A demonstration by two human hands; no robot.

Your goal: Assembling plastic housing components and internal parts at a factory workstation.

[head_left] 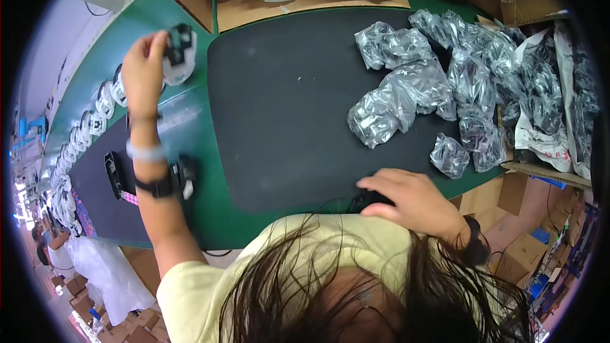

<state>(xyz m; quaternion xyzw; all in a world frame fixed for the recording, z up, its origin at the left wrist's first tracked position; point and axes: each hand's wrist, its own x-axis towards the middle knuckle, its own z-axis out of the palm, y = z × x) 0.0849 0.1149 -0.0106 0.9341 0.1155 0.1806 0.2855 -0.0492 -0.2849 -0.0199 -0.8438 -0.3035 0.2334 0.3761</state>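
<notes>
My left hand (145,67) is raised at the far left of the table, fingers pinched on a white and black plastic part (181,56). The part has a rounded white end and a dark piece across its top. At the near edge of the black mat (273,121) lies my right hand (413,200), fingers stretched out and nothing seen in them. A small dark thing (363,200) is beside its fingertips, too unclear to name. Clear plastic bags (406,98) with parts inside lie on the mat's right side, beyond that hand.
A long row of similar white parts (98,111) curves along the left edge. White shells sit in a cardboard box (311,9) at the back. On the right, another cardboard box (546,174) holds bagged parts. A black tool-like object (114,174) lies left of my forearm.
</notes>
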